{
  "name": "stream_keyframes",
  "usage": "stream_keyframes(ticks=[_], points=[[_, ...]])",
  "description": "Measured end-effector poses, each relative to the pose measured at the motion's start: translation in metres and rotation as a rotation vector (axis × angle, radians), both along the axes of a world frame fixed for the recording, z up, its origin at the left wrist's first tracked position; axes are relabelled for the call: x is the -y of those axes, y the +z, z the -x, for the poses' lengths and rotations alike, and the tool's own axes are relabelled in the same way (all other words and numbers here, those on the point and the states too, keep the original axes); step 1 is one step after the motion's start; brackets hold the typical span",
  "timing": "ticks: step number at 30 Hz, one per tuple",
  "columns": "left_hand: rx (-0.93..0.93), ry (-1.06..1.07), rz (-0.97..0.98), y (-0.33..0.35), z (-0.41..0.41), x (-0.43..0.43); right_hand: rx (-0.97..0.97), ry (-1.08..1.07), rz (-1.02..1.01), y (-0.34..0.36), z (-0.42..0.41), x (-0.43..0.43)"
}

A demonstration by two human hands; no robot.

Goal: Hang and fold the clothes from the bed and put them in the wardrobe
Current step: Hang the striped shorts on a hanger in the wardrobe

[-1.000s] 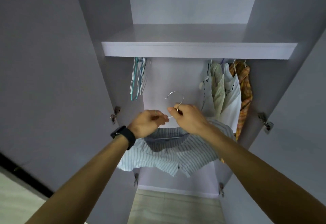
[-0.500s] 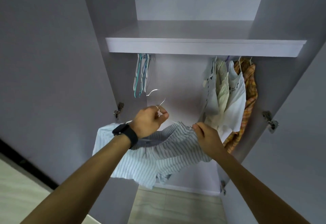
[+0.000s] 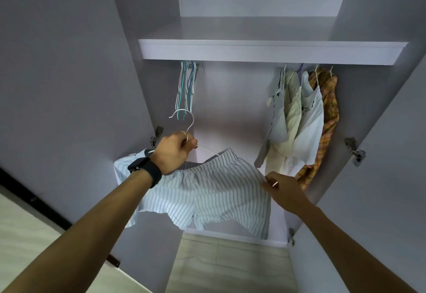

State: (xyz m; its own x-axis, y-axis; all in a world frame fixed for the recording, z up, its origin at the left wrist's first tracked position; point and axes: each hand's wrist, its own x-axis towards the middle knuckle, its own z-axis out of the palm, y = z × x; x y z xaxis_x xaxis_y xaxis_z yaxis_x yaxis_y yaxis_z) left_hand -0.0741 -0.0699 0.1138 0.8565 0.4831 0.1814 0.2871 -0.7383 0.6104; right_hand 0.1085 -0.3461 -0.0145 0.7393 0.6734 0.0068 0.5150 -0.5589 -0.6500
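Observation:
Light blue-and-white striped shorts (image 3: 207, 195) hang on a white wire hanger (image 3: 184, 119) in front of the open wardrobe. My left hand (image 3: 175, 152) grips the hanger just below its hook, which points up and to the left. My right hand (image 3: 281, 189) pinches the right edge of the shorts near the waistband. The hanger's lower part is hidden by the cloth and my hand.
Under the wardrobe shelf (image 3: 265, 50), a bunch of empty hangers (image 3: 186, 87) hangs at the left. Several hung garments (image 3: 299, 119), one of them orange plaid, fill the right end. Both wardrobe doors stand open, with hinges (image 3: 355, 152) on the sides.
My right hand left the hanger hook and moved down to the shorts' right edge. My left hand took the hanger neck, and the shorts spread out wider.

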Motion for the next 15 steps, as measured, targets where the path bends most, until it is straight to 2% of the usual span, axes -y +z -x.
stream_keyframes(ticks=[5, 10, 15], points=[[0.020, -0.034, 0.005, -0.001, -0.003, 0.006, -0.087, 0.023, -0.093, 0.017, 0.009, -0.012], [0.000, -0.078, -0.047, -0.002, -0.016, 0.016, 0.252, 0.149, -0.179, 0.052, 0.018, -0.034], [0.005, -0.102, -0.076, 0.002, -0.032, 0.020, 0.057, 0.262, -0.003, 0.073, 0.015, -0.034]])
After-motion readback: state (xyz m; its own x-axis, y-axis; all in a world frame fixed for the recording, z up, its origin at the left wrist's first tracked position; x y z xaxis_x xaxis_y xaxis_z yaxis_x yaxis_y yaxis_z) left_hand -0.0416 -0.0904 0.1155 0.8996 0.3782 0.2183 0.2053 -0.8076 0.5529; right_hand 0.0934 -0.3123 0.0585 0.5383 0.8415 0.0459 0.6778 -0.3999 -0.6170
